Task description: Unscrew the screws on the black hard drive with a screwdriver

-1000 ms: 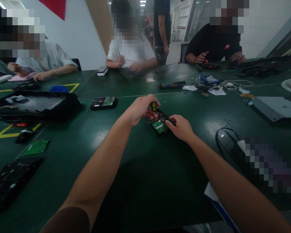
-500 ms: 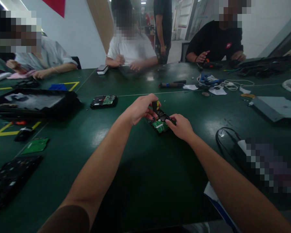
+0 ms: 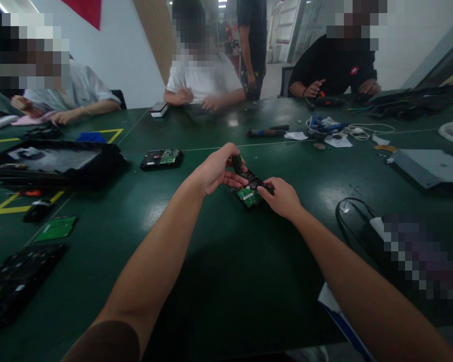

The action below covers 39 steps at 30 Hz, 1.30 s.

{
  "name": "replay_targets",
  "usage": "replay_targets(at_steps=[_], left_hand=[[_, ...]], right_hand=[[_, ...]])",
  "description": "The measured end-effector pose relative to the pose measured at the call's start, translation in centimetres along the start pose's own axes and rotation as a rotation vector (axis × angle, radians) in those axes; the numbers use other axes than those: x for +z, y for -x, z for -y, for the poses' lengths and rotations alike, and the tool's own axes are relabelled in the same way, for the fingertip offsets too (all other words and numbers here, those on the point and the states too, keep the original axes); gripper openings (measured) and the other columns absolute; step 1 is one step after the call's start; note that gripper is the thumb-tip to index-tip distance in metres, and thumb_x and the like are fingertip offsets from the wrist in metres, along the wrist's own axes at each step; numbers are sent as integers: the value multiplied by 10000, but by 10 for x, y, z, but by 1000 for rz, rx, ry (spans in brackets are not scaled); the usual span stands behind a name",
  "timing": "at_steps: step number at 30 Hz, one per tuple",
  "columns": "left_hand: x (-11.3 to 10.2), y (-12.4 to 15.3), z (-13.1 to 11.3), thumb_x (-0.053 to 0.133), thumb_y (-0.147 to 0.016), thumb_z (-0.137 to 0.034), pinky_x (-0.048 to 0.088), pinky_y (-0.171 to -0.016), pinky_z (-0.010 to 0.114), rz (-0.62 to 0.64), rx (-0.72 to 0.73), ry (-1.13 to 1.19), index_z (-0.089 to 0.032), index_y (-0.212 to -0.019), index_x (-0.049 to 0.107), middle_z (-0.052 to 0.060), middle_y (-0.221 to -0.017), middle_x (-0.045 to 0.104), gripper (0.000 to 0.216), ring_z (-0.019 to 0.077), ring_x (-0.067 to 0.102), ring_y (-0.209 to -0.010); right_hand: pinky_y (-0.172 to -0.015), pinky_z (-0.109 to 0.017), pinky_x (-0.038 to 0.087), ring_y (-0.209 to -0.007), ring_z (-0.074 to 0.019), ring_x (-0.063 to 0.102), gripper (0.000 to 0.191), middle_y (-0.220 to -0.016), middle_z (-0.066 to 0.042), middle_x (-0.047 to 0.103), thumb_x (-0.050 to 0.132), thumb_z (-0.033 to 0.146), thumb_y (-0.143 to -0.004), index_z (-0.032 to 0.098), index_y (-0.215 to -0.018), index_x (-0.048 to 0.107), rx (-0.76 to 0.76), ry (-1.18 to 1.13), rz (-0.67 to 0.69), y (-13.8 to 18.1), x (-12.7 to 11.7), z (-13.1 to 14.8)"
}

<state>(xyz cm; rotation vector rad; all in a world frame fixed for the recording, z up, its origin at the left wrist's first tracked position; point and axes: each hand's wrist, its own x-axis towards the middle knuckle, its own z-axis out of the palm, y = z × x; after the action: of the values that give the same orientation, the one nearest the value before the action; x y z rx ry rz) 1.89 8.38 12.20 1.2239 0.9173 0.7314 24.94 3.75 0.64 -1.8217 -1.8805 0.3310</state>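
A hard drive (image 3: 249,191) with a green circuit board facing up lies on the dark green table (image 3: 226,261) in front of me. My left hand (image 3: 217,168) is closed round the handle of a small screwdriver (image 3: 237,163) with a yellow and black grip, held upright over the drive's far end. My right hand (image 3: 283,197) pinches the drive's right edge and holds it on the table.
A second hard drive (image 3: 161,158) lies to the left, beyond it a black tray (image 3: 53,163). A green board (image 3: 56,229) and a black panel (image 3: 15,281) sit at the near left. Cables (image 3: 347,131), a grey case (image 3: 430,168) and a black cord (image 3: 353,221) are on the right. Other people sit across the table.
My left hand has turned a little round the screwdriver, hiding more of its yellow grip. The drive and my right hand stay where they were.
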Motion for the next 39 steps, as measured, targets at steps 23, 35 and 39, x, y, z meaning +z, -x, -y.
replay_targets(at_steps=[23, 35, 39], left_hand=[[6, -1, 2, 591, -946, -477, 482, -482, 267, 7, 80, -139, -178, -958, 673, 99, -945, 712, 310, 156, 677, -576], [-1, 6, -7, 573, -937, -579, 497, -524, 293, -87, 30, -303, -196, -937, 635, 106, -696, 730, 388, 212, 682, -573], [-2, 7, -10, 544, -921, -520, 480, -555, 313, -115, 13, -318, -179, -867, 693, 99, -664, 701, 375, 201, 642, -563]], right_hand=[[-768, -376, 493, -913, -235, 658, 345, -1126, -91, 720, 601, 530, -1012, 227, -1147, 698, -19, 11, -3, -2, 2, -4], [-781, -395, 500, -959, -255, 671, 362, -1131, -110, 726, 593, 529, -1007, 219, -1155, 707, -27, -5, -10, -2, 3, -5], [-772, -392, 493, -933, -250, 661, 378, -1132, -110, 727, 585, 535, -1010, 212, -1163, 708, -36, 4, -9, -3, 4, -7]])
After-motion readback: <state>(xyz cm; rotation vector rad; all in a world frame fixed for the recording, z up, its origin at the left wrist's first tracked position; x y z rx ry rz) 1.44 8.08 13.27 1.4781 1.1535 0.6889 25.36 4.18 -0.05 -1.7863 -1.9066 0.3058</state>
